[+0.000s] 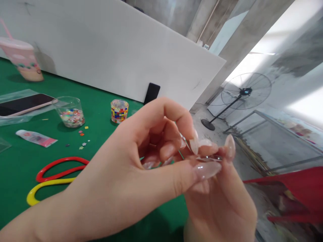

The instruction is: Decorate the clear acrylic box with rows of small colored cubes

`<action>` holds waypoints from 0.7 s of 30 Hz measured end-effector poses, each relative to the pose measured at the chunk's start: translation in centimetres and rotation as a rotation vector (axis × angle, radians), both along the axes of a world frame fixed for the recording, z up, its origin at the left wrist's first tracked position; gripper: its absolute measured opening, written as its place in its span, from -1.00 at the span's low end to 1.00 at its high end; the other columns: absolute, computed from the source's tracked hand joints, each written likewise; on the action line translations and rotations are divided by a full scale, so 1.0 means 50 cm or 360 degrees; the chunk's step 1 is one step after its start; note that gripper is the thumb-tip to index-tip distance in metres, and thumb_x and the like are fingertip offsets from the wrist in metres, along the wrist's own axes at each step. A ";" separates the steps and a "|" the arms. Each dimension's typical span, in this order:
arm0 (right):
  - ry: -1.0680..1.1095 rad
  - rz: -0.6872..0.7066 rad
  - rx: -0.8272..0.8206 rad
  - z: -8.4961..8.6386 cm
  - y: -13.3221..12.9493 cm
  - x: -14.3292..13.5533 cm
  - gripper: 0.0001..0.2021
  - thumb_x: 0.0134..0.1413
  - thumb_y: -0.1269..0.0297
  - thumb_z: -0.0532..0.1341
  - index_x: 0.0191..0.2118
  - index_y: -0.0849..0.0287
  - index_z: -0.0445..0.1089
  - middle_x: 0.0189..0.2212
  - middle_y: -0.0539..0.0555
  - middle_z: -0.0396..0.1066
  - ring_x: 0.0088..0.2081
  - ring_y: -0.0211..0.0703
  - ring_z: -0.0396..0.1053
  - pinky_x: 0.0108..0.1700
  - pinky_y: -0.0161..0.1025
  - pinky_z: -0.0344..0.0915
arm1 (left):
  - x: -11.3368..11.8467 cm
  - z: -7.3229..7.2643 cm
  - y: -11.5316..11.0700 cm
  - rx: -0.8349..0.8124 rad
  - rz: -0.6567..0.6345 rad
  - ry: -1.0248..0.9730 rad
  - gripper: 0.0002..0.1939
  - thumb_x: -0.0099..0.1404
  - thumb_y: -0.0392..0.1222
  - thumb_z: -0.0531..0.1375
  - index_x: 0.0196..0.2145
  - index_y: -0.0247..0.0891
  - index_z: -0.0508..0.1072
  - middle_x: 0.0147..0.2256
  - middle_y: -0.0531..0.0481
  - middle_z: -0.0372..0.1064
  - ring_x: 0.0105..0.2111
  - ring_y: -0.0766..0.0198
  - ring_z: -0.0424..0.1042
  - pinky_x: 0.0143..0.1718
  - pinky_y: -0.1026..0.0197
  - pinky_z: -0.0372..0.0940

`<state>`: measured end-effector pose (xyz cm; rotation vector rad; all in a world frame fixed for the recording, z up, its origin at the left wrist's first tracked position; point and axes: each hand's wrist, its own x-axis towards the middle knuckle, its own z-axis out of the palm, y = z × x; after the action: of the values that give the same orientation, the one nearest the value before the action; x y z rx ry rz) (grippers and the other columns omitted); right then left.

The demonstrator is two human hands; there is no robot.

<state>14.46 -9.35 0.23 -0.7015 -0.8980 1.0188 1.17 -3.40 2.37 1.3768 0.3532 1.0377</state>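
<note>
My left hand (141,164) reaches in from the lower left, thumb and forefinger pinched together. Between its fingertips is a small, thin, clear shiny piece (208,158), mostly hidden by fingers and nails; its kind does not show. My right hand (224,198), at the lower right, closes its fingertips on the same piece from the other side. Both hands are raised above the green table (101,141). Behind my left wrist lie scissors with red and yellow handles (52,181), their blades hidden by the arm.
Left on the table are a clear cup of sequins (72,117), a small tube (37,138), a phone (27,104) and a pink drink cup (24,60). A patterned tape roll (119,111) and black object (151,93) stand near a white board (101,43). A fan (246,91) stands beyond.
</note>
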 end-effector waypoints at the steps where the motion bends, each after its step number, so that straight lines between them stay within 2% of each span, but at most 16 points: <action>1: 0.0011 0.0024 0.0016 -0.002 -0.001 0.000 -0.83 0.36 0.06 0.42 -0.29 -0.30 0.78 -0.19 -0.07 0.64 -0.11 -0.18 0.64 0.00 -0.29 0.61 | -0.001 0.001 0.000 -0.0068 -0.0042 -0.0016 -0.78 0.32 -0.30 0.44 -0.32 -0.04 0.48 -0.45 0.22 0.29 -0.51 0.43 0.28 -0.54 0.50 0.25; 4: 0.0033 0.0080 0.0043 -0.008 -0.002 0.002 -0.83 0.37 0.06 0.41 -0.27 -0.32 0.78 -0.16 -0.08 0.66 -0.13 -0.17 0.65 -0.02 -0.25 0.64 | -0.002 0.003 0.003 -0.0285 -0.0171 -0.0061 -0.75 0.26 -0.31 0.46 -0.37 -0.05 0.48 -0.45 0.20 0.25 -0.50 0.43 0.37 -0.51 0.48 0.34; 9: -0.0030 0.0132 0.0052 -0.013 0.003 0.005 -0.80 0.40 0.03 0.36 -0.24 -0.39 0.76 -0.09 -0.08 0.65 -0.13 -0.06 0.64 0.02 -0.06 0.68 | 0.001 -0.001 0.013 -0.0352 -0.0208 -0.0080 -0.72 0.24 -0.37 0.48 -0.40 -0.06 0.49 -0.52 0.23 0.15 -0.54 0.48 0.26 -0.54 0.55 0.27; 11: -0.0062 0.0134 0.0056 -0.014 0.004 0.006 -0.79 0.41 0.02 0.35 -0.25 -0.39 0.76 -0.08 -0.08 0.65 -0.15 -0.06 0.64 0.04 -0.02 0.68 | 0.003 -0.006 0.017 -0.0379 -0.0269 -0.0112 -0.70 0.26 -0.38 0.48 -0.39 -0.06 0.47 -0.51 0.24 0.18 -0.51 0.49 0.35 -0.48 0.54 0.36; 14: -0.0077 0.0105 0.0083 -0.014 0.003 0.008 -0.80 0.41 0.00 0.35 -0.21 -0.36 0.77 -0.08 -0.07 0.65 -0.11 -0.07 0.64 0.03 -0.08 0.68 | 0.004 -0.006 0.017 -0.0385 -0.0333 -0.0182 -0.68 0.28 -0.39 0.48 -0.37 -0.08 0.44 -0.48 0.27 0.23 -0.47 0.49 0.44 -0.42 0.50 0.45; 18: -0.0098 -0.0005 -0.0052 -0.010 0.000 0.009 -0.86 0.33 -0.07 0.42 -0.25 -0.39 0.77 -0.14 -0.06 0.66 -0.03 0.01 0.64 0.08 -0.04 0.67 | -0.002 0.008 0.013 -0.0365 -0.0302 -0.0102 -0.66 0.29 -0.40 0.46 -0.39 -0.12 0.38 -0.49 0.26 0.23 -0.40 0.44 0.48 -0.41 0.46 0.43; 20: -0.0111 -0.0032 -0.0132 -0.008 -0.001 0.008 -0.86 0.28 -0.12 0.46 -0.31 -0.38 0.77 -0.15 -0.04 0.65 -0.01 0.04 0.62 0.12 -0.02 0.65 | -0.001 0.000 0.020 -0.0328 -0.0253 0.0041 -0.68 0.30 -0.31 0.48 -0.36 -0.10 0.39 -0.47 0.24 0.23 -0.35 0.38 0.51 -0.36 0.39 0.48; 21: -0.0108 -0.0025 -0.0149 -0.008 -0.001 0.007 -0.83 0.28 -0.13 0.45 -0.32 -0.35 0.77 -0.14 -0.03 0.64 -0.01 0.03 0.62 0.13 -0.03 0.64 | 0.004 -0.012 0.030 -0.0270 -0.0207 0.0111 -0.69 0.31 -0.23 0.50 -0.33 -0.08 0.40 -0.46 0.23 0.24 -0.33 0.35 0.53 -0.33 0.35 0.51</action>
<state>14.80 -9.41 -0.16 -0.8249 -0.9061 1.0333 1.34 -1.91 1.76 1.2677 0.3888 0.8353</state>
